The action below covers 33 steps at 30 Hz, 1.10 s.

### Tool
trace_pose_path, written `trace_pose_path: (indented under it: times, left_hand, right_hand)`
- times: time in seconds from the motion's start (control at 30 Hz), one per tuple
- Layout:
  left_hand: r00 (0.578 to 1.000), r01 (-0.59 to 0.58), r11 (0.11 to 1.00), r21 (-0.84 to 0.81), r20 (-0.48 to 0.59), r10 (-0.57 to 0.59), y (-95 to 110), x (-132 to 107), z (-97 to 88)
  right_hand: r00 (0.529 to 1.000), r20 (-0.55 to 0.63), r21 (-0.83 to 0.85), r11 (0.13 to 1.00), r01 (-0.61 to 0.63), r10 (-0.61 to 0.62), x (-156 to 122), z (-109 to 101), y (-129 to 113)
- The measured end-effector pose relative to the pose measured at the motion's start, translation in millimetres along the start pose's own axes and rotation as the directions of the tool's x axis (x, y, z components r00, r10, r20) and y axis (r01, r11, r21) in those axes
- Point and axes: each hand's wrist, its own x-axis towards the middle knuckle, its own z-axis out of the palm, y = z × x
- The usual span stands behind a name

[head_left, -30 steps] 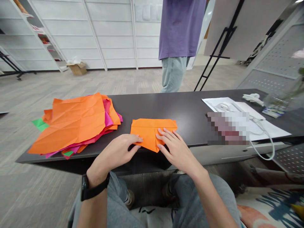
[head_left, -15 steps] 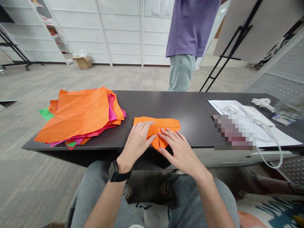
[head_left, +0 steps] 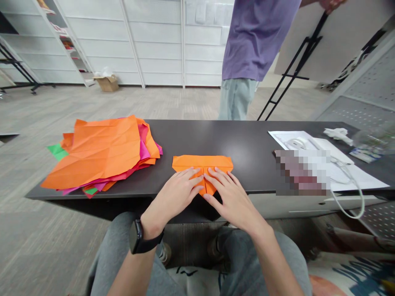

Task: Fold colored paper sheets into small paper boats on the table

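From my remote seat I saw that the left hand (head_left: 174, 197) had just brought over its side of the folded bright-orange paper sheet (head_left: 202, 161); a second earlier that side lay spread outward. It now lay flat on its flap, fingers level, thumb apart from them and gripping nothing. The right hand (head_left: 233, 193) rested likewise on the opposite flap, where it had stayed throughout, digits a little spread. The sheet lay under both sets of fingertips, its straight band beyond them, its point toward the wrists at the near edge of the black table (head_left: 216, 137). The two flaps appeared to meet at a centre line, so I judged the fold nearly even on both sides, with pressing the creases the step in hand.

I could read no writing. Left of the left hand, the loose pile of orange, pink and green paper (head_left: 101, 152) looked unprinted; right of the right hand, a pixelated patch (head_left: 302, 172) hid whatever was there, and the small blue-and-white packet (head_left: 365, 155) was too blurred for any brand.
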Motion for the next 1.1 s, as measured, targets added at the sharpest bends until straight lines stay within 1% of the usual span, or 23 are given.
trace_pose_path:
  times: [0.13, 0.33, 0.5, 0.6, 0.73, 0.83, 0.93, 1.03, 1.1]
  left_hand:
    - [1.0, -0.013, 1.0, -0.018, 0.007, 0.013, -3, -2, 5.6]
    - [1.0, -0.007, 1.0, 0.008, 0.011, 0.007, 4, -3, 11.1]
    - [0.999, 0.032, 0.999, 0.012, -0.025, -0.032, 10, -1, 12.6]
    - [0.997, 0.055, 0.998, 0.015, -0.054, -0.055, 12, 0, 12.7]
    - [0.999, 0.033, 0.999, -0.008, -0.026, -0.034, 11, -2, 12.0]
    - [1.0, 0.023, 1.0, -0.014, -0.016, -0.023, 9, -3, 13.6]
    - [0.999, 0.015, 1.0, -0.011, -0.05, -0.016, 8, -4, 16.7]
    - [0.998, -0.001, 1.0, -0.023, -0.06, -0.001, 7, -5, 16.2]
    - [0.999, -0.011, 1.0, -0.027, -0.048, 0.01, 7, -5, 12.6]
  right_hand:
    - [0.999, -0.021, 0.023, 0.999, -0.031, 0.032, 2, 2, -1]
    - [0.989, -0.089, 0.08, 0.991, -0.109, 0.116, 5, 8, -3]
    - [0.981, -0.165, 0.076, 0.993, -0.094, 0.105, 6, 12, -3]
    - [0.98, -0.171, 0.071, 0.993, -0.095, 0.106, 6, 13, -3]
    - [0.978, -0.177, 0.058, 0.994, -0.098, 0.107, 5, 13, -1]
    - [0.972, -0.204, 0.086, 0.991, -0.101, 0.117, 4, 13, 4]
    - [0.959, -0.24, 0.119, 0.985, -0.128, 0.154, 9, 8, 15]
    - [0.934, -0.294, 0.101, 0.978, -0.18, 0.203, 19, 0, 30]
    - [0.931, -0.292, 0.07, 0.976, -0.206, 0.217, 25, -2, 39]
